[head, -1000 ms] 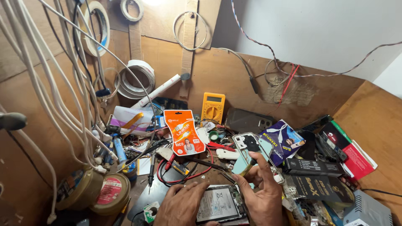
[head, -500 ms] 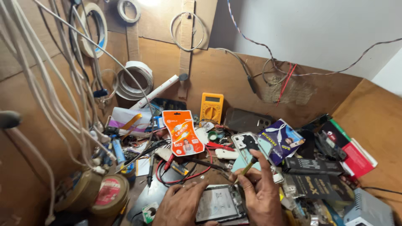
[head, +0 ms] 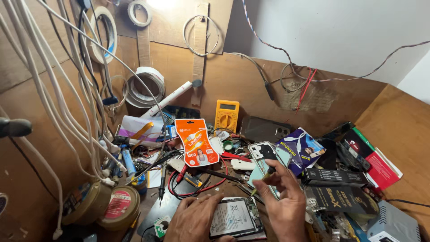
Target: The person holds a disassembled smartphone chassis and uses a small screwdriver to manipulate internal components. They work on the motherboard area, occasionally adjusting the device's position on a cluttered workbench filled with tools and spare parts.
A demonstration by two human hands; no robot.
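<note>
At the near edge of the cluttered workbench (head: 394,148), opened phone (head: 235,217) lying flat, long axis running left to right, pinned at its left end by left hand (head: 192,219), right hand (head: 282,201) just beside its right end, fingers pinched narrowly on thin screwdriver (head: 262,179) angled down toward it.

Just one view here, a head-worn camera looking steeply down and forward over a cluttered workbench (head: 224,80), close enough that both hands get cut off at the bottom edge.

Left hand (head: 193,219) steadies an opened phone (head: 236,218) (back removed); right hand (head: 283,201) pinches a screwdriver (head: 263,178).
</note>
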